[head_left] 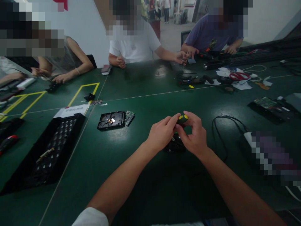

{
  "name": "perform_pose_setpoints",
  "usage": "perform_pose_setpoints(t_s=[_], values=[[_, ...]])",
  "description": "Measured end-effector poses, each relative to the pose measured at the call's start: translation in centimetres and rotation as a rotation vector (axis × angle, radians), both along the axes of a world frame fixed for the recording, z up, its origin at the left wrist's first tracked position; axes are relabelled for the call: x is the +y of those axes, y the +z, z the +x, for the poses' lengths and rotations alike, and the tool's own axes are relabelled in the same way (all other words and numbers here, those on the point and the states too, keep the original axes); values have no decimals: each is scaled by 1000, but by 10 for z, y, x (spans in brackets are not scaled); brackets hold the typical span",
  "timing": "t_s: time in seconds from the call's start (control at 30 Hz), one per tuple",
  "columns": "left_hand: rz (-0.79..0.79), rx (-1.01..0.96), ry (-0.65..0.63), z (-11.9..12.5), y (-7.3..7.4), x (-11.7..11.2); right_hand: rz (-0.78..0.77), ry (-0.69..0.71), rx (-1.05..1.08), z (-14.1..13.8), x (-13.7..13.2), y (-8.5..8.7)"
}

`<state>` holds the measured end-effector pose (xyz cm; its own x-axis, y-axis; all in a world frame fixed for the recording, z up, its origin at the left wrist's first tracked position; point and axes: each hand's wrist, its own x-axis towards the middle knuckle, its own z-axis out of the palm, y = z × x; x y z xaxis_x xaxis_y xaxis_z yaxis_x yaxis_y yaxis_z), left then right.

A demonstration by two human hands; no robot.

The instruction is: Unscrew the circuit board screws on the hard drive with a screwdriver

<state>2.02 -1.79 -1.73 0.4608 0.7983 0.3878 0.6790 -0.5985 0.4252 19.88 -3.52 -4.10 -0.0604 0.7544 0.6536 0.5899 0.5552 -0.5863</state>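
Over a dark hard drive (175, 144) on the green table, both hands come together at a screwdriver with a yellow and dark handle (182, 119). My right hand (194, 133) is closed, its thumb and fingers around the handle. Against the handle's other side, my left hand (162, 131) is closed too, fingers pinched on it. The screwdriver's tip and much of the drive are hidden by the hands. Left of them lies another hard drive (111, 120), with a green circuit board (129, 118) beside it.
A long black tray (50, 147) with small metal parts stands left, near a red and black tool (8, 142). To the right lie a black cable (217, 131), a blurred-out object (275, 153) and a device with a circuit board (268, 105). Several people sit across the table.
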Motion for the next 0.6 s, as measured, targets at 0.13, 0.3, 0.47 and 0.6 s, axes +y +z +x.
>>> perform_pose_setpoints(t_s=[0.13, 0.3, 0.47, 0.6], values=[[-15, -243, 125, -19, -1, 24, -206, 183, -97, 24, 7, -1], [-175, -620, 164, -43, 4, 55, -567, 333, -512, 43, 4, -13], [-312, -710, 113, -43, -2, 63, -651, 369, -616, 40, 0, -23], [-278, -643, 82, -47, -6, 65, -630, 346, -643, 38, 3, -27]])
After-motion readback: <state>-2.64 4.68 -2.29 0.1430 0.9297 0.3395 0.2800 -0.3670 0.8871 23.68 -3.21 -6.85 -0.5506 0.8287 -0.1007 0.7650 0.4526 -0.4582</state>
